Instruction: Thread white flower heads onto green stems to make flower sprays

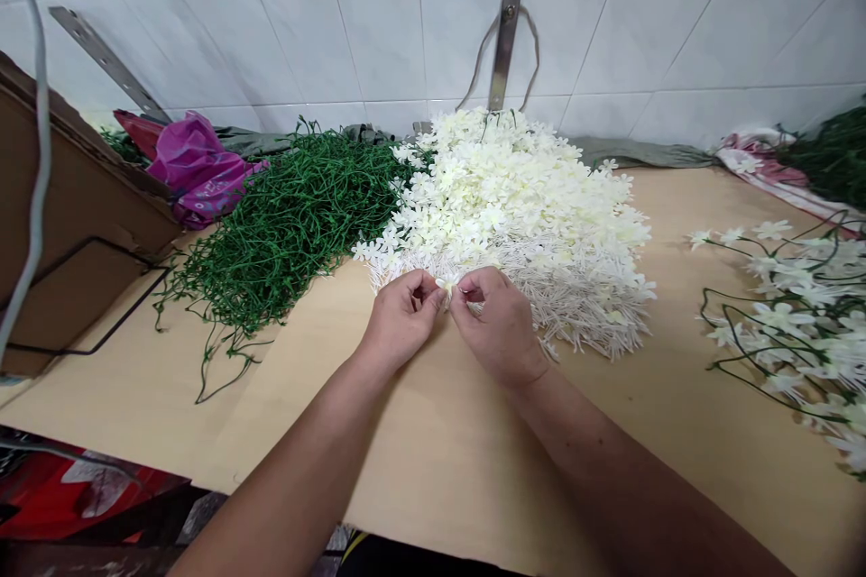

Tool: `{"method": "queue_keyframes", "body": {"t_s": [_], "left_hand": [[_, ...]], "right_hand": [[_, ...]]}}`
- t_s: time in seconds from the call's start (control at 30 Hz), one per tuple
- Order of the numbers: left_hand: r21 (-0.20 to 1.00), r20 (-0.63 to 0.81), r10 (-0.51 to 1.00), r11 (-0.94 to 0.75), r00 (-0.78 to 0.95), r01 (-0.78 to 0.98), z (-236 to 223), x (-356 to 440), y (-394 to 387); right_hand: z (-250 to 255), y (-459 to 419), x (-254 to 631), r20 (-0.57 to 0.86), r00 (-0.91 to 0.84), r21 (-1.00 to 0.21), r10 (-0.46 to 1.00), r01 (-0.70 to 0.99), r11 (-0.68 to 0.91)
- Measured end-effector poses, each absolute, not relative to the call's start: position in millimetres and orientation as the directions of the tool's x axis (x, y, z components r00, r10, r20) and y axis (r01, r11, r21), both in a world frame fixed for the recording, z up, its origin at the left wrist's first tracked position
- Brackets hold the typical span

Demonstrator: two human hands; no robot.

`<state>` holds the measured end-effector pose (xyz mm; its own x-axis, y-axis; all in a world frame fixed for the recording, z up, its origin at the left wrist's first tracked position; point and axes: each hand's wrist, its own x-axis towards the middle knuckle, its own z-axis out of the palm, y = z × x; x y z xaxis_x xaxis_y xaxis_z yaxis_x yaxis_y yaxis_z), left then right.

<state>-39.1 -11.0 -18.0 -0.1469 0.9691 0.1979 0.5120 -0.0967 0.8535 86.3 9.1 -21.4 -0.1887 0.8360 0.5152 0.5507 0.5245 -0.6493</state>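
My left hand [407, 314] and my right hand [495, 317] meet at the front edge of a big heap of white artificial flowers [520, 189]. Between their fingertips is one small white artificial flower [446, 285], pinched from both sides. Fingers partly hide it, so its stem is hard to make out. Thin white stems stick out along the heap's front. Left of the heap, and touching it, lies a tangled pile of green plastic stems [311, 216]. At the far right are white flowers on green stems [785, 325].
A cardboard box [74, 225] stands at the left, with a black wire frame [128, 334] by it. Behind it lies a purple plastic bag [199, 167]. A tiled wall with a metal bracket [504, 54] closes off the back of the wooden table [433, 460]. A grey cable hangs at the left.
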Motion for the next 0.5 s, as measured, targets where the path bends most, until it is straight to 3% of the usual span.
{"method": "queue_keyframes", "body": {"t_s": [0.13,0.3,0.4,0.5], "left_hand": [[0.817,0.233,0.966,-0.130,-0.115,0.562,-18.2,-39.3,-11.2],[0.747,0.274,0.961,-0.188,-0.038,0.638,-17.2,-39.8,-11.3],[0.785,0.257,0.966,-0.183,-0.043,0.592,-16.0,-40.3,-11.8],[0.884,0.204,0.978,-0.164,-0.044,0.438,-13.4,-41.8,-11.9]], "right_hand": [[-22.6,10.0,85.9,0.538,-0.233,-0.620,0.810,0.541,0.568],[-25.7,10.0,85.1,0.493,-0.223,-0.687,0.841,0.494,0.533],[-26.8,10.6,84.7,0.430,-0.196,-0.772,0.882,0.427,0.471],[-26.6,13.8,85.5,0.289,-0.186,-0.901,0.939,0.277,0.333]]}}
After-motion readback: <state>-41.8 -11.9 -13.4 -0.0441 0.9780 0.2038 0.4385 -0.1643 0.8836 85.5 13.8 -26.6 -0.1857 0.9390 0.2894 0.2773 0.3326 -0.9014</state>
